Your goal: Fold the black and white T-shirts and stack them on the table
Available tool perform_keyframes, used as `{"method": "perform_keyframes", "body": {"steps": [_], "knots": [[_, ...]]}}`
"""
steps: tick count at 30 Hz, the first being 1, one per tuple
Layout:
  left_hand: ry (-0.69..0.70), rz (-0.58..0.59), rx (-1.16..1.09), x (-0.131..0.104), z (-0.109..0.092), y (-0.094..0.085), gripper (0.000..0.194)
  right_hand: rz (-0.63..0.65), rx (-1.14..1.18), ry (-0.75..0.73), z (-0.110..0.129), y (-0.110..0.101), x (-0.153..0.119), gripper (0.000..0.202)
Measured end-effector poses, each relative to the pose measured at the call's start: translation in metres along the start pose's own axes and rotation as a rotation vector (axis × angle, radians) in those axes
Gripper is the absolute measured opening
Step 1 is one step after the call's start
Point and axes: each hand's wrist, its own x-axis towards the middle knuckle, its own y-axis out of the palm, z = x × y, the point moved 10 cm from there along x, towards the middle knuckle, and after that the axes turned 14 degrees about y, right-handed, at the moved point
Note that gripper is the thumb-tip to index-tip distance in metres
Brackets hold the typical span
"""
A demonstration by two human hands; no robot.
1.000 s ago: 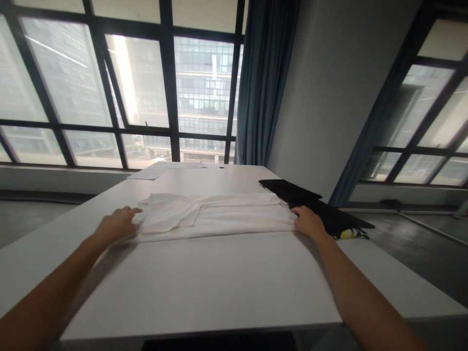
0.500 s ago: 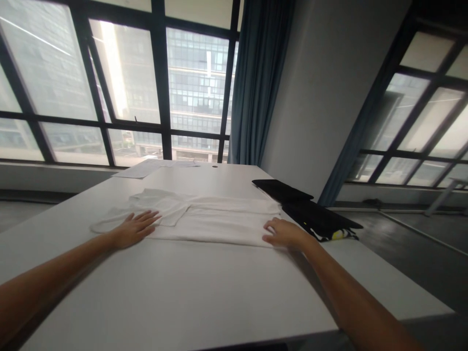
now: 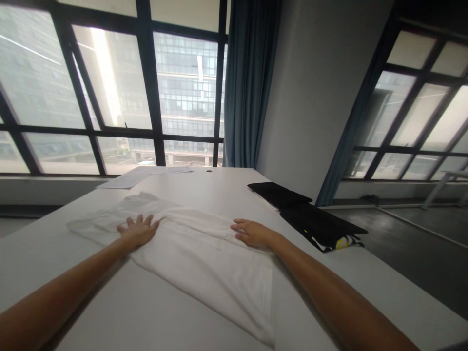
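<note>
Cloth, white, lies creased across the tabletop; expected handling: light, limp, easily wrinkled. Left hand rests on top, fingers splayed; right hand is loosely spread at the cloth. Preferred hold: opposite corners, pinched lightly

L hand on wht cloth | R hand ditto | blk items RHS

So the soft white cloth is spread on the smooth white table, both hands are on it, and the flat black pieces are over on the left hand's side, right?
Not quite: the flat black pieces are on the right hand's side, as the head view shows. The soft white cloth is spread on the smooth white table, with both hands on it.
</note>
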Motion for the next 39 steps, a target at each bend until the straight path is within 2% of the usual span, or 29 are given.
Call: {"method": "perform_keyframes", "body": {"steps": [2, 4, 10, 12, 14, 16, 19, 21, 24, 27, 30, 34, 36, 39], "knots": [[-0.059, 0.034, -0.022, 0.008, -0.009, 0.013, 0.072, 0.027, -0.02, 0.019, -0.011, 0.008, 0.003, 0.051], [-0.038, 0.061, -0.044, 0.024, -0.026, 0.019, 0.072, 0.019, -0.054, 0.054, -0.028, 0.007, 0.003, 0.053], [0.229, 0.089, -0.068, 0.107, -0.114, 0.024, 0.076, 0.013, -0.164, 0.312, -0.097, -0.013, -0.006, 0.052], [0.324, 0.09, -0.07, 0.132, -0.138, 0.027, 0.075, 0.007, -0.168, 0.353, -0.108, -0.019, -0.011, 0.05], [0.395, 0.092, -0.072, 0.15, -0.15, 0.029, 0.073, -0.01, -0.166, 0.363, -0.109, -0.023, -0.017, 0.049], [0.444, 0.104, -0.073, 0.162, -0.147, 0.03, 0.069, -0.023, -0.177, 0.359, -0.099, -0.025, -0.022, 0.049], [0.483, 0.124, -0.065, 0.168, -0.123, 0.024, 0.065, -0.009, -0.163, 0.305, -0.066, -0.022, -0.03, 0.046], [0.465, 0.1, 0.001, 0.169, -0.101, 0.015, 0.064, 0.036, -0.082, 0.24, -0.036, -0.016, -0.036, 0.043], [0.38, -0.024, 0.14, 0.166, -0.077, -0.01, 0.065, 0.15, 0.088, 0.105, 0.01, -0.005, -0.044, 0.039], [0.328, -0.093, 0.179, 0.149, -0.081, -0.025, 0.061, 0.278, 0.248, -0.068, 0.047, 0.005, -0.051, 0.032], [0.336, -0.068, 0.16, 0.109, -0.105, -0.024, 0.061, 0.314, 0.325, -0.08, 0.048, 0.011, -0.048, 0.034], [0.505, 0.065, -0.035, 0.017, -0.138, -0.008, 0.075, 0.1, 0.312, 0.042, 0.018, -0.001, -0.034, 0.037], [0.543, 0.158, -0.113, -0.034, -0.14, 0.0, 0.077, 0.042, 0.266, 0.077, 0.01, -0.003, -0.031, 0.036], [0.562, 0.208, -0.17, -0.095, -0.128, -0.001, 0.071, 0.092, 0.227, 0.061, 0.015, 0.004, -0.032, 0.03]]}}
